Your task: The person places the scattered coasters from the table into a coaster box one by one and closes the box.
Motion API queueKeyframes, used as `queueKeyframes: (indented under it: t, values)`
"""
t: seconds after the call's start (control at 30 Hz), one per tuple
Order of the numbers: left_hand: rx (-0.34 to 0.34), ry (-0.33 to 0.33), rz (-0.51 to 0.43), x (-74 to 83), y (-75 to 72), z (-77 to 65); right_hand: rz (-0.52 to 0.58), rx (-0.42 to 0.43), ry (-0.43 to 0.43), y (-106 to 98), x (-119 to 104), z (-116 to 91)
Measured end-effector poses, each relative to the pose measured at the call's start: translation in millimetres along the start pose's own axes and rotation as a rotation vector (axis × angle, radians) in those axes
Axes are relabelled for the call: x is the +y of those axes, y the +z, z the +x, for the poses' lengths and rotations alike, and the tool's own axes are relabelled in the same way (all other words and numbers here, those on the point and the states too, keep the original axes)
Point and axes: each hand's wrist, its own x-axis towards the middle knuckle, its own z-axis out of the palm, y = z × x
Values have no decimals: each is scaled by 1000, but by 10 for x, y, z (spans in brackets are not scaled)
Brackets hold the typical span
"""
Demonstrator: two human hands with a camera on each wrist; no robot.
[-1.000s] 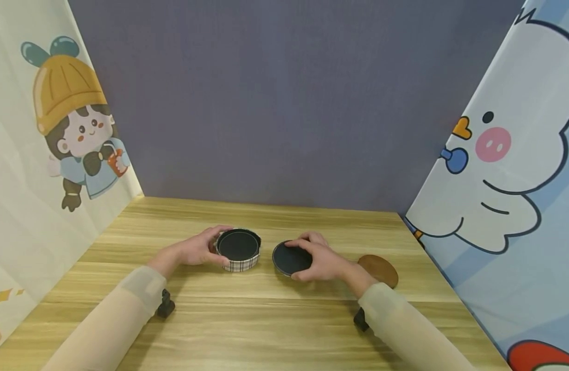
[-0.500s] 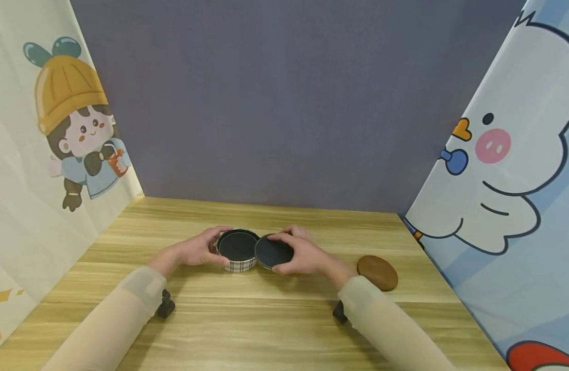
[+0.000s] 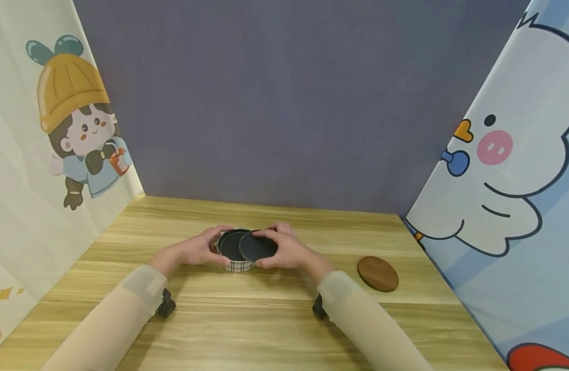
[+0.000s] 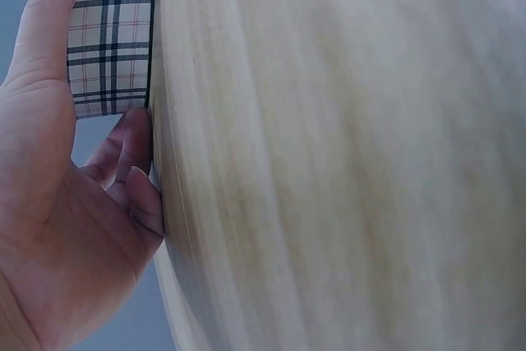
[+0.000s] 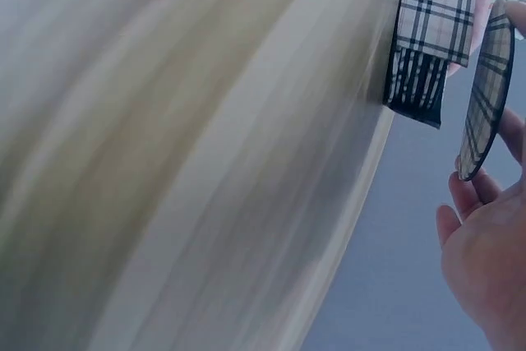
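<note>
A round plaid coaster holder (image 3: 236,266) stands on the table, black inside. My left hand (image 3: 202,249) grips its left side, thumb along the near wall and fingers round the far side. The plaid wall (image 4: 111,39) shows against that hand in the left wrist view. My right hand (image 3: 288,250) pinches a round coaster (image 3: 257,247) by its edge, black face up. This coaster is tilted and overlaps the right part of the holder in the head view. From the right wrist, its plaid underside (image 5: 486,88) hangs apart from the holder, whose side notch (image 5: 417,84) shows stripes.
A brown round coaster (image 3: 378,273) lies on the wood-grain table (image 3: 247,324) at the right. Behind rises a dark grey panel (image 3: 275,103). Printed cartoon curtains border the left and right sides.
My right hand has carried the coaster leftward, from beside the holder to over its right part. My left hand stays on the holder. The brown coaster has come fully into sight.
</note>
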Motion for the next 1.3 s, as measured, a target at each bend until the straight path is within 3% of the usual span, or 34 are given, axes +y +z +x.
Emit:
queueKeyframes:
  t: [0.57,1.3]
  values:
    - [-6,-36,42,12,-16,0,-38,11,21,167,-82,300]
    - [-22,-21,31,-9,-24,-10,-25,-36,5,261,-138,429]
